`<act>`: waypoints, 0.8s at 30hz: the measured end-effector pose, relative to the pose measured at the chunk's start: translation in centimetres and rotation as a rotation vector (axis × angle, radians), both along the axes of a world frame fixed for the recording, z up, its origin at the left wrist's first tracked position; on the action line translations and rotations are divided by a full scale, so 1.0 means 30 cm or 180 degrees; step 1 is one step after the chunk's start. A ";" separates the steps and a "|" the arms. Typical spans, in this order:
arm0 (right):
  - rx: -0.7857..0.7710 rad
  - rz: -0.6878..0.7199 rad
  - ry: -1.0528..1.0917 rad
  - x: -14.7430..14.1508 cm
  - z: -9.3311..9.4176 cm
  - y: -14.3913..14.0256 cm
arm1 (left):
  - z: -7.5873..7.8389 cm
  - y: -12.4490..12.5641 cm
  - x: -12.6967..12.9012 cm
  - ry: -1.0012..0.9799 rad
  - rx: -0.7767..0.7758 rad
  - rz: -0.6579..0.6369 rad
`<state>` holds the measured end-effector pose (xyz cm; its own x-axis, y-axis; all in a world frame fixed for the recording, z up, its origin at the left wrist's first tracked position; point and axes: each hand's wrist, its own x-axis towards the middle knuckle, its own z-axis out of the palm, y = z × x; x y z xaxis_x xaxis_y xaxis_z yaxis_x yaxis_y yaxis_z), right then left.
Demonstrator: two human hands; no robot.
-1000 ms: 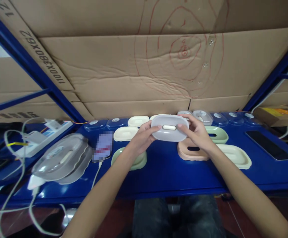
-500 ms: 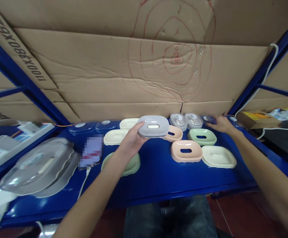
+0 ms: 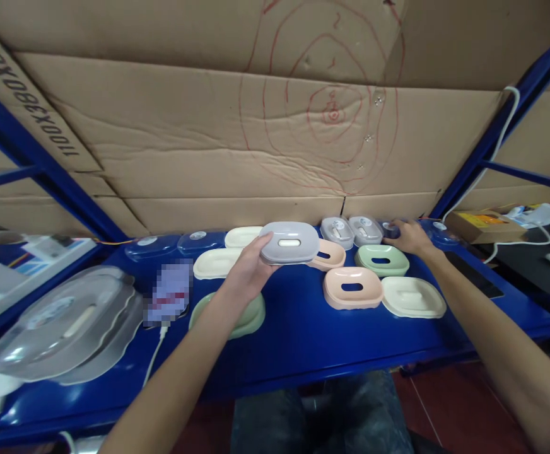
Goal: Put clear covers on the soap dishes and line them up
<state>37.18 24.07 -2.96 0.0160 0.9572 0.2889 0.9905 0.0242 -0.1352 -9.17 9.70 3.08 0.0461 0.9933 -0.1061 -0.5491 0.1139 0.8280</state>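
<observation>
While held above the blue shelf (image 3: pixel 303 334), centre of frame:
Clear lids (image 3: pixel 67 325): stacked at lower left, lying flat.
Green tray (image 3: pixel 249 318): under the left forearm, left of centre.
Left hand (image 3: pixel 249 268): closed around the left end of the grey soap dish (image 3: pixel 290 243), thumb on top, dish lifted off the shelf.
Pink trays (image 3: pixel 353 287): right of centre, just beside the grey soap dish.
Right hand (image 3: pixel 410 236): upper right of centre, laid over a dark blue lid (image 3: pixel 389 230); grasped or merely touched, cannot tell.
</observation>
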 end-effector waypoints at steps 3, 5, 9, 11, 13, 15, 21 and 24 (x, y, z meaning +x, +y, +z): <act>0.0010 -0.0057 0.0089 -0.018 0.013 -0.009 | -0.003 0.002 -0.005 -0.0017 0.0005 -0.0017; 0.0071 -0.0068 0.0190 -0.025 0.029 -0.016 | -0.005 0.003 -0.008 -0.0033 0.0005 -0.0025; 0.0398 -0.0180 0.0459 -0.018 0.078 -0.042 | 0.001 -0.001 -0.006 -0.0029 -0.0026 -0.0053; 0.0695 -0.0296 0.0609 -0.012 0.113 -0.064 | 0.008 -0.006 0.000 -0.0023 -0.0123 -0.0017; 0.0997 -0.0390 0.0743 -0.024 0.151 -0.095 | 0.016 -0.012 0.009 -0.0010 -0.0232 0.0014; 0.1369 -0.0294 0.0970 -0.071 0.191 -0.142 | 0.022 -0.018 0.017 -0.0020 -0.0286 -0.0047; 0.2104 0.2009 0.1672 -0.448 0.276 -0.388 | 0.007 -0.011 0.015 -0.0158 -0.0282 -0.0456; 0.1756 0.2782 0.1368 -0.633 0.261 -0.479 | -0.007 0.000 0.005 -0.0229 -0.0311 -0.0625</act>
